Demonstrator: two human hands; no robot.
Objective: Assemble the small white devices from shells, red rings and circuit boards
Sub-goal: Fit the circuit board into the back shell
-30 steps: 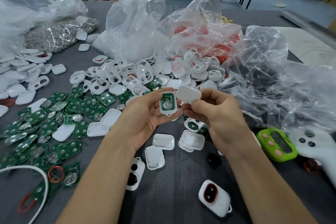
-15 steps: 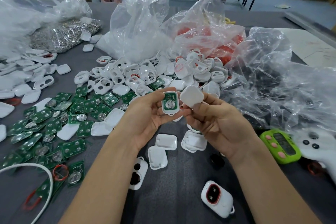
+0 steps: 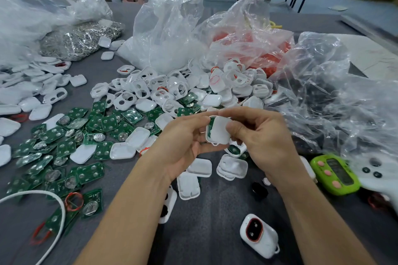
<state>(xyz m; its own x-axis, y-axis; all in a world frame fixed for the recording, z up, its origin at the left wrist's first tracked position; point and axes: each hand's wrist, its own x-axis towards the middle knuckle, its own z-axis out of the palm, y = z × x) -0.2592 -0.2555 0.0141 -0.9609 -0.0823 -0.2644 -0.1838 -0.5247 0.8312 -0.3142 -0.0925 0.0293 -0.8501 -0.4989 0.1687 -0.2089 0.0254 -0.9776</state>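
Note:
My left hand (image 3: 183,142) grips a white shell half with a green circuit board (image 3: 210,128) inside it; only a green sliver shows. My right hand (image 3: 260,137) holds a plain white cover shell (image 3: 219,130) flat against that half, thumb on its face. Both hands meet above the grey table (image 3: 215,232). Loose green circuit boards (image 3: 64,148) lie to the left. White shells with cut-outs (image 3: 168,90) are heaped behind the hands. A finished white device with a red ring (image 3: 258,234) lies near the front.
Plain white covers (image 3: 199,168) lie under the hands. Clear plastic bags (image 3: 170,32) stand behind, one holding red parts (image 3: 254,49). A green timer (image 3: 336,173) and a white controller (image 3: 379,170) sit at the right. A white cable (image 3: 53,217) curves at the front left.
My right hand has brought the white cover leftward and down onto the shell half in my left hand, hiding most of the circuit board.

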